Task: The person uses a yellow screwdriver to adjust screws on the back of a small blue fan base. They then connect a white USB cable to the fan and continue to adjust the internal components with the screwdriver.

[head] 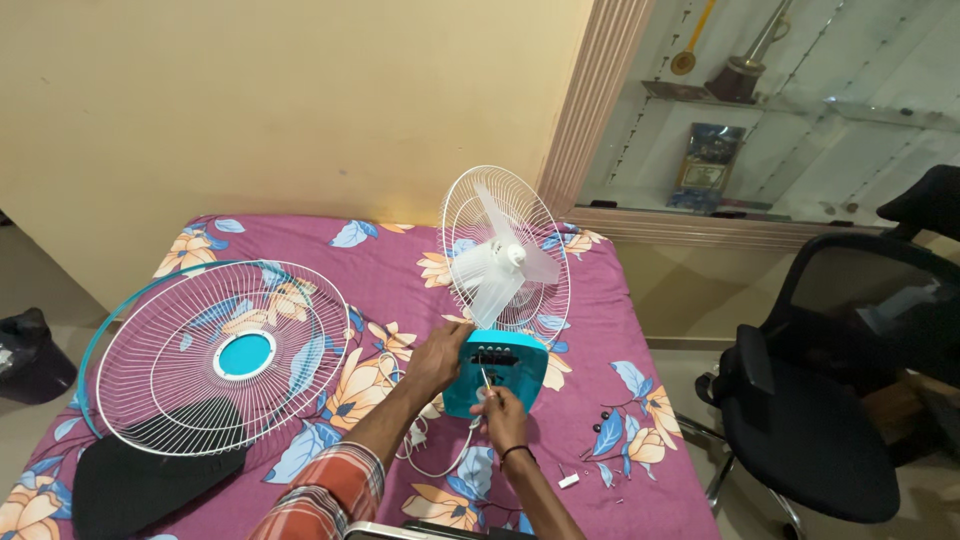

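**Fan body steadied, tool at its back**

My left hand (440, 357) grips the upper left edge of the fan (497, 365), apparently to keep it from rocking on the soft bed (400, 255). My right hand (502, 415) pinches a thin tool (485, 378), tip against the blue housing. Front grille (215, 355) lies left of my left hand, well apart. Small screws (603, 420) sit right of my right hand, near the bed's edge, chair (830, 420) beyond.

Home room: bed (380, 260) with floral purple sheet, glass display shelf (800, 110) of trophies far right, office chair (830, 400) near right.
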